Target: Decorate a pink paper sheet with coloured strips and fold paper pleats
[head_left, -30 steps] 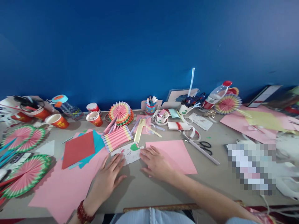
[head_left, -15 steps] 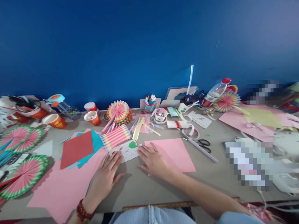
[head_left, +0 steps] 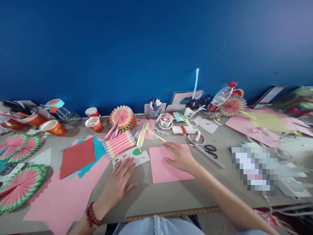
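Head view: my left hand [head_left: 119,182], fingers extended, hides the lower left of the doodled white paper [head_left: 142,158] (drawing hard to make out). My right hand [head_left: 180,157], uncurled, covers part of the pink sheet [head_left: 166,172] just right of it.

Red-capped bottle [head_left: 221,98] tilted near blue wall [head_left: 137,49]; orange cup [head_left: 58,130] beside blue-lidded jar [head_left: 65,114].

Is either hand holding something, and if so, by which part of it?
Nothing is held. The left hand lies open over the white paper, the right hand over the pink square sheet.
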The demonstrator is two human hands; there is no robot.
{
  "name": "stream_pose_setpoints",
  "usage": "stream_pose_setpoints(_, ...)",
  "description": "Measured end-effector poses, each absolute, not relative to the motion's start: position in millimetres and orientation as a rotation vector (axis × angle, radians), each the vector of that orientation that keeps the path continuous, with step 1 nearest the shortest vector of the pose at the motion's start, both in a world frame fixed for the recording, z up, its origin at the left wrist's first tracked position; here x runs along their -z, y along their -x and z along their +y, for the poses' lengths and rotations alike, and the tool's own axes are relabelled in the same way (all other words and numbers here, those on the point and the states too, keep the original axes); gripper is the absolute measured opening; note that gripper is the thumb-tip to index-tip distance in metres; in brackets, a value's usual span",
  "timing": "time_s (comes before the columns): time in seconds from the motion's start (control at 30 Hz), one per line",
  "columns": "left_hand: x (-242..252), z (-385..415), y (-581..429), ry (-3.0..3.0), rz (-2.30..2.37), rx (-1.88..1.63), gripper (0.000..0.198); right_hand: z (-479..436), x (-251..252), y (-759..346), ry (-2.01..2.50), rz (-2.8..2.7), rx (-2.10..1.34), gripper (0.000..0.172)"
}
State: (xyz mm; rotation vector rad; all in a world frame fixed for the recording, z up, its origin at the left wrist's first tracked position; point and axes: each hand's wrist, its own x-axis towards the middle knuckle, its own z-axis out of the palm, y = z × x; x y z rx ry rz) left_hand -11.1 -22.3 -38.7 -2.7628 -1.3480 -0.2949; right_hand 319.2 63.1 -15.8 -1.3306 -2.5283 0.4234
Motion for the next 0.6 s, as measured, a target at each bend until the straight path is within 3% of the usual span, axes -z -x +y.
stream_pose_setpoints(0.17,35,-7,-6,2.810,-1.243,0.244,0.070,61,27,-336,1.343,-2.609,-0.387,0.061)
stream_pose_setpoints(0.6,33,0,-11,2.862,-1.330,0.318,0.058,51,23,-343,1.357,-2.489,-0.431,0.060)
